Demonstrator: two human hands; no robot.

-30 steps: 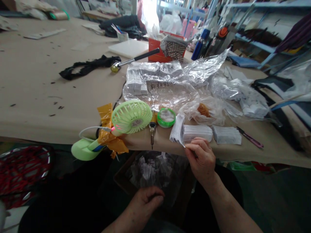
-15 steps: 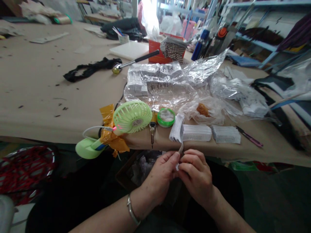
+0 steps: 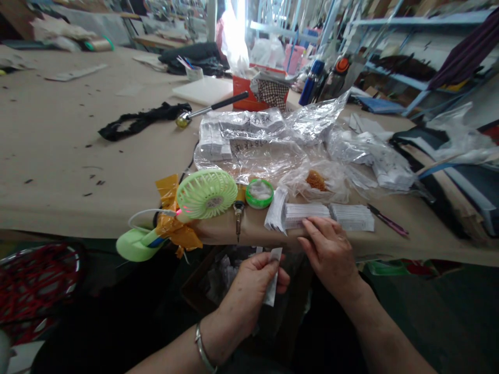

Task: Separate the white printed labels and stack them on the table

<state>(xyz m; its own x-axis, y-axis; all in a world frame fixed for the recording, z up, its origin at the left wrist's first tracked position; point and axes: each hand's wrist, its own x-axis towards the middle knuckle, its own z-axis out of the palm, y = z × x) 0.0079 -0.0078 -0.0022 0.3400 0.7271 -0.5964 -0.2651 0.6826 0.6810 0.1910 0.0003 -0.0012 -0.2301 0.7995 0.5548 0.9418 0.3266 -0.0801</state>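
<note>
A small white label [image 3: 274,280] is pinched between the thumb and fingers of my left hand [image 3: 253,280], below the table edge. My right hand [image 3: 331,254] reaches onto the table, its fingertips at the near edge of a row of white labels [image 3: 306,214], thumb apart from the fingers. A second row of labels [image 3: 353,217] lies to the right, and a folded bundle of labels [image 3: 276,212] leans at the left. Behind them sit a round green tin [image 3: 259,194] with white stuff in it and a plastic bag [image 3: 331,184] of small orange-brown pieces.
On the left, a green fan [image 3: 206,195] is taped at the table edge, beside a pointed tool [image 3: 238,218]. Purple-handled snips [image 3: 388,221] lie right. Clear plastic packs [image 3: 249,140] lie farther back. An open box [image 3: 202,291] of scraps stands below the edge.
My hands have parted. My right hand has moved up and right to the label row, while my left hand stays low with the white label now showing. The view has shifted slightly.
</note>
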